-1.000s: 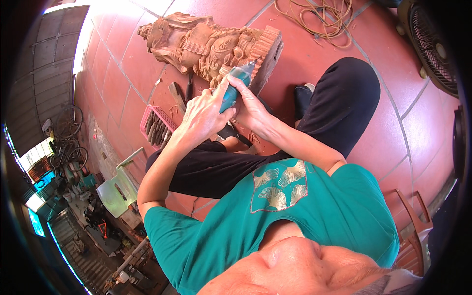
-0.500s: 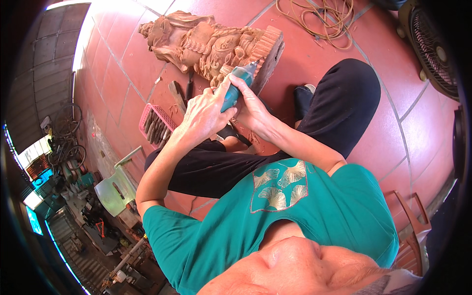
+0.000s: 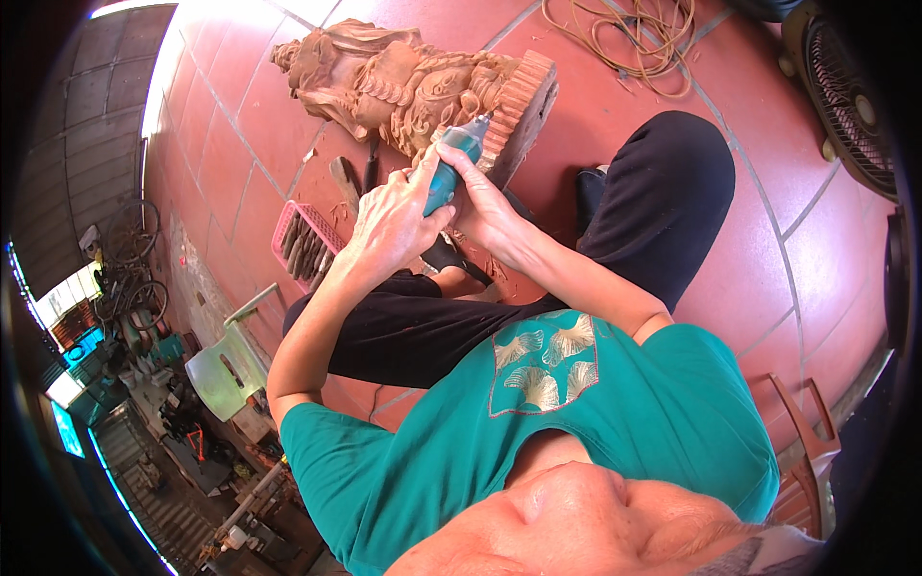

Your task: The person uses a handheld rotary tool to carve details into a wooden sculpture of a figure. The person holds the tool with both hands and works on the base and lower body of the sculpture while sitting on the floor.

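Observation:
Both hands are wrapped round a teal power carver (image 3: 453, 173) with a silver nose. My left hand (image 3: 392, 213) closes over its body from the left, and my right hand (image 3: 483, 204) grips it from the right, thumb along the casing. The tool's tip points away from me, at the lower part of a carved wooden statue (image 3: 394, 82). That statue lies on its side on the floor, its ridged base (image 3: 523, 101) to the right. Whether the tip touches the wood I cannot tell.
A pink basket (image 3: 331, 230) of carving tools stands left of my crossed legs, near a wooden-handled tool (image 3: 344, 180) and shavings. Coiled cord (image 3: 639, 43) lies on the tiles (image 3: 759, 259) at the far right, near a fan (image 3: 850, 106). Chairs (image 3: 226, 374) stand at both sides.
Both hands and the power carver have shifted slightly left, so the tip has moved off the ridged base toward the carved figure. My right knee has moved a little left. The statue stays put.

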The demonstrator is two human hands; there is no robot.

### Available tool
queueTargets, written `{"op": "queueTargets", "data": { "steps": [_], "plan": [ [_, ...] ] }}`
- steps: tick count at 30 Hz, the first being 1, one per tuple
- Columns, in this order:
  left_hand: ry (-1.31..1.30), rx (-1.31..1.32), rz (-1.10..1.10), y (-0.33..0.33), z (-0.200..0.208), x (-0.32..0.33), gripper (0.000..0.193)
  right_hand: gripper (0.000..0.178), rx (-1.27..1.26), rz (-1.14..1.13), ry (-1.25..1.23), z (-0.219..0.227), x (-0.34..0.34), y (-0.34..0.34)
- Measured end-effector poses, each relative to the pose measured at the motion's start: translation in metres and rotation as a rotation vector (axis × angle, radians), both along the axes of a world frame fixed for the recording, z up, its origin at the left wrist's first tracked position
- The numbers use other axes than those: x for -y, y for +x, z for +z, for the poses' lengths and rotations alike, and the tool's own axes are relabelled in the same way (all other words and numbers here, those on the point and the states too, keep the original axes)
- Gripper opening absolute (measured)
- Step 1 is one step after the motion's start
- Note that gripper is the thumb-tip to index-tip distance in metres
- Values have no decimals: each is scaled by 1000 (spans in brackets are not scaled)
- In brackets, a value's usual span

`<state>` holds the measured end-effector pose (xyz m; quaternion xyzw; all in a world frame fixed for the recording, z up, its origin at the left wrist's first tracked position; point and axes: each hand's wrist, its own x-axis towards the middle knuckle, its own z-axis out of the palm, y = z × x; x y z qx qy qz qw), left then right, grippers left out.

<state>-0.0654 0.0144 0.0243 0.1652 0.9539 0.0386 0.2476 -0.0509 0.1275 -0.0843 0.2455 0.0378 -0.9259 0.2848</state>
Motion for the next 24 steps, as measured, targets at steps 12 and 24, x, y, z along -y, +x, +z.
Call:
{"op": "queueTargets", "data": {
  "steps": [12,24],
  "plan": [
    [1,-14,-2,0,0,0,83,43,22,2,-11,0,-1,-1],
    [24,8,-17,1,2,-5,83,41,18,-8,6,-2,-4,5]
  ]
}}
